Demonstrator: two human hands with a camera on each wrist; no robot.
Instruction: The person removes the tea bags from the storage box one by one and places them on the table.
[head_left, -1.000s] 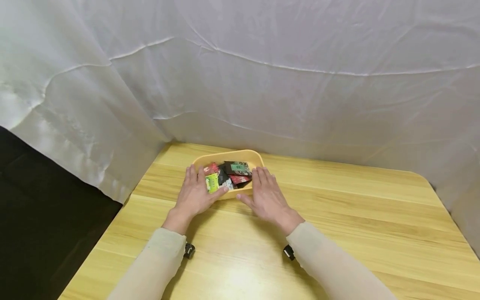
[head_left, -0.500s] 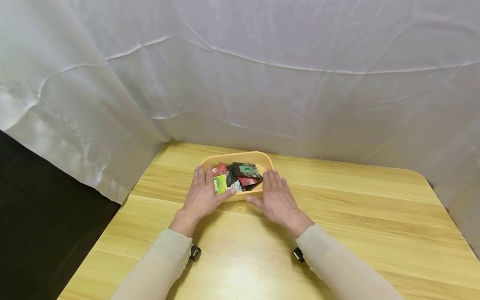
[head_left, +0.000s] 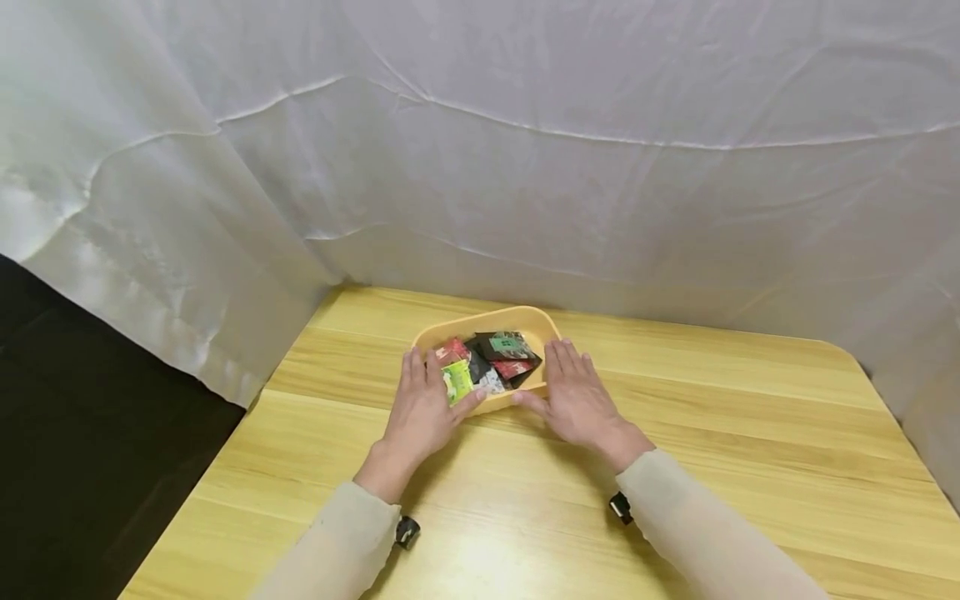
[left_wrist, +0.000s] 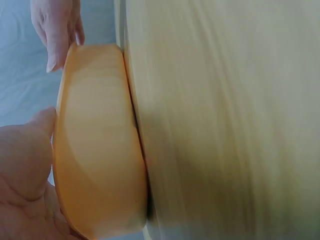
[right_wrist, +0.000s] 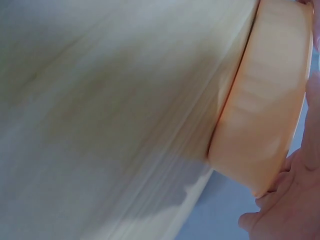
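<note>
Between my left hand [head_left: 422,418] and right hand [head_left: 583,407], orange bin [head_left: 497,405] lies long axis left-right, straight fingers [head_left: 567,362] touching each end, neither hand nearer.

The yellow basket [head_left: 498,403] and its packets [head_left: 506,344] are sliding rightward and slightly nearer — turning a little, too — with the left hand [head_left: 422,412] and right hand [head_left: 579,404].
</note>
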